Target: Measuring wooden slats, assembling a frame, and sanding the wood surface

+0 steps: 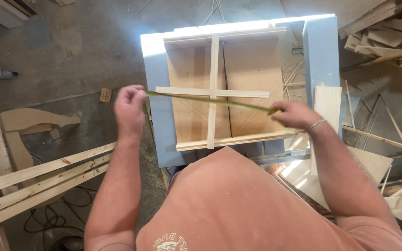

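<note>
Both hands stretch a thin yellow measuring tape (210, 100) over a pale wooden frame with crossed slats (215, 90): the left hand (130, 109) is fisted on one end, the right hand (294, 115) pinches the other. The frame lies on a blue-grey worktable (157, 69); long wooden strips (38, 179) lie on the concrete floor (70, 42) at left

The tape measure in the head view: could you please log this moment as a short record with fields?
tape: yellow tape measure stretched slantwise across the frame
left hand: left hand fisted on the tape's left end
right hand: right hand pinching the other end at the frame's right edge
frame: pale wooden frame with crossed slats, lying on a blue table
floor: long boards at left
</note>
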